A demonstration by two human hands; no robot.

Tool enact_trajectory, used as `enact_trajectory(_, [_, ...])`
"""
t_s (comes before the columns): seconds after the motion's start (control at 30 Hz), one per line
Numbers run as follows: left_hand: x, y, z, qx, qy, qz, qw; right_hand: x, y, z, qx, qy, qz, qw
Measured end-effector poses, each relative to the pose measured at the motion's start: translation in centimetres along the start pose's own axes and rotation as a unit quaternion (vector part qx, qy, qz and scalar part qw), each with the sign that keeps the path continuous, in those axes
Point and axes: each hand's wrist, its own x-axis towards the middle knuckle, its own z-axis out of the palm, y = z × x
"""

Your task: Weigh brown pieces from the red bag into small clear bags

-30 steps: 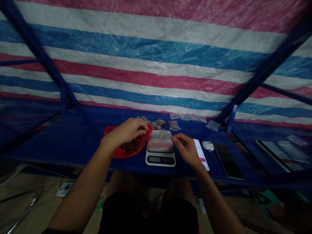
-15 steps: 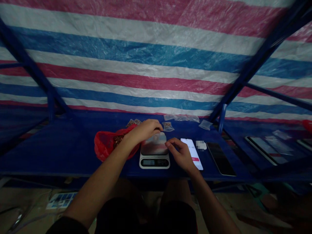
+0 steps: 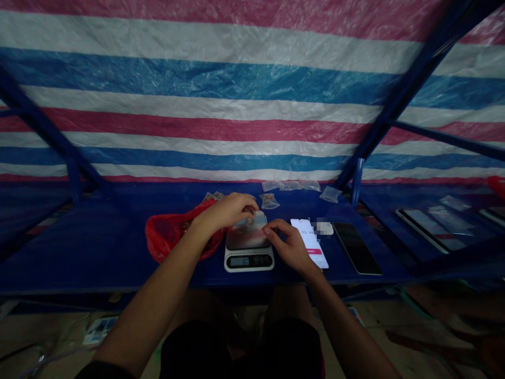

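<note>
1. Above the far part of the scale [image 3: 249, 262], by the table's [image 3: 79, 252] near edge, the left hand [image 3: 233, 209] bends its fingers downward; whether they grip anything cannot be told.
2. At the scale's right edge, the right hand [image 3: 291, 245] is half curled, thumb close to forefinger, its hold unclear.
3. Left of the scale, the red bag [image 3: 162, 238] gapes with brown bits inside, so some seemingly remain loose. Toward the far edge, one filled packet [image 3: 269, 200] looks done (the clear bags [image 3: 290, 185] behind look flat).
4. Rightward lie a lit phone [image 3: 314, 250] and a dark phone [image 3: 357, 247]; striped sheeting [image 3: 236, 79] backs the dim room.
</note>
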Motion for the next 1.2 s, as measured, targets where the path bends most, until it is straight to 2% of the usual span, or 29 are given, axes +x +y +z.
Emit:
enact_trajectory(0.13, [0.3, -0.2, -0.1, 0.005, 0.016, -0.008, 1.000, 0.0, -0.2, 0.0, -0.003, 0.002, 0.007, 1.000])
enact_trajectory(0.47, [0.8, 0.1, 0.1, 0.025, 0.040, 0.038, 0.998, -0.3, 0.1, -0.1, -0.004, -0.002, 0.023, 1.000])
enact_trajectory(0.8, [0.9, -0.3, 0.1, 0.038, 0.000, 0.039, 0.999, -0.2, -0.2, -0.3, 0.004, 0.003, 0.018, 1.000])
enact_trajectory(0.97, [1.1, -0.3, 1.0, -0.025, 0.071, 0.035, 0.997, -0.3, -0.1, -0.3, 0.000, 0.000, 0.018, 1.000])
enact_trajectory(1.2, [1.0, -0.6, 2.8, -0.089, 0.135, 0.040, 0.986, -0.3, 0.2, -0.2, -0.004, -0.002, 0.023, 1.000])
